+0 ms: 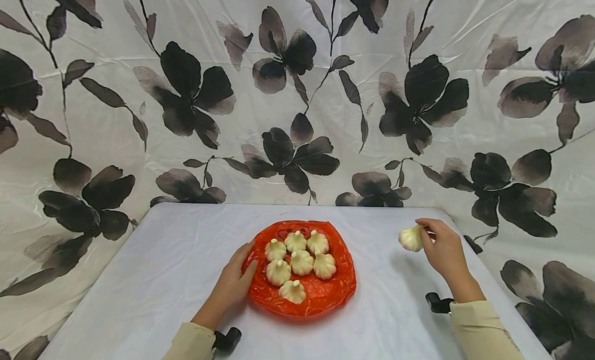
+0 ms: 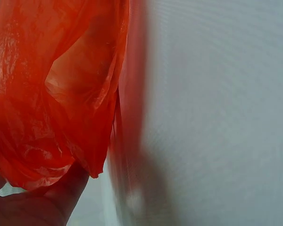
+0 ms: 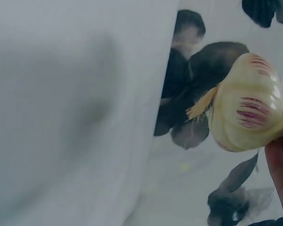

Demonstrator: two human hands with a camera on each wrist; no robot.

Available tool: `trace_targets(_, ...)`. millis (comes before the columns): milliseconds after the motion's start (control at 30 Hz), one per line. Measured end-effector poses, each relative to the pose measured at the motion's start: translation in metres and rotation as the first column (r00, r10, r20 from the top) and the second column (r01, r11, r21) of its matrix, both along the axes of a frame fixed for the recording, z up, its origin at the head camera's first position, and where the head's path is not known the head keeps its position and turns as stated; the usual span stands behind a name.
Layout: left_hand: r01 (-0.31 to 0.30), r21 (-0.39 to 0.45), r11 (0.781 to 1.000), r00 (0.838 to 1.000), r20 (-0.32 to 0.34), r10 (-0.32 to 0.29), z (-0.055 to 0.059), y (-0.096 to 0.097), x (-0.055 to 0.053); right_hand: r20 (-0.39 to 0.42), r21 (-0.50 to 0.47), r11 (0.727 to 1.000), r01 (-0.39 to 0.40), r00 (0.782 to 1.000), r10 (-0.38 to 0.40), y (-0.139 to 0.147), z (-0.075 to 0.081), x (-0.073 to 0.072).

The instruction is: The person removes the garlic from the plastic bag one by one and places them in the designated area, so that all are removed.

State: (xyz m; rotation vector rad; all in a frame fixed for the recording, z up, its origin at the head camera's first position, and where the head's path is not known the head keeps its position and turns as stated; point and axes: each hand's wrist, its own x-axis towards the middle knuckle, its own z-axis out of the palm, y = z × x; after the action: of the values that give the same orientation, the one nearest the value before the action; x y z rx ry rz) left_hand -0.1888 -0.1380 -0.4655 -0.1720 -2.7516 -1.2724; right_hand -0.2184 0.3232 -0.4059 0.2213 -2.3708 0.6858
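My right hand (image 1: 443, 249) pinches a garlic bulb (image 1: 411, 239) above the right side of the table. In the right wrist view this bulb (image 3: 247, 106) shows purple streaks and a tuft of pale roots, and a finger (image 3: 279, 165) lies by its neck. Several more garlic bulbs (image 1: 301, 262) sit on a round plate covered in red plastic (image 1: 325, 298). At that plate's left rim, my left hand (image 1: 234, 277) holds the edge, thumb toward the top. The left wrist view has the crinkled red plastic (image 2: 33, 94) close up, with part of the hand (image 2: 37, 202) below it.
A white cloth covers the table (image 1: 186, 236). Behind it and at both sides hangs a pale sheet with dark flowers (image 1: 288, 158). Dark wrist cameras (image 1: 228, 340) sit by both sleeves.
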Motion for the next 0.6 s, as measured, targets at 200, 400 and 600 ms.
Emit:
trace_targets(200,0.01,0.009,1.0,0.999,0.051,-0.01,0.0,-0.001,0.003,0.025,-0.013,0.998,0.054,0.998,-0.054,0.017,-0.005,-0.002)
trace_targets(400,-0.011,0.013,1.0,0.994,0.106,0.009,0.0,0.001,0.004,0.043,-0.022,0.995,0.099,0.994,-0.098,0.03,-0.003,-0.001)
trace_targets(600,-0.026,0.038,0.999,0.991,0.134,0.02,0.001,0.001,0.005,0.098,-0.043,0.986,0.159,0.983,-0.155,0.045,-0.001,-0.001)
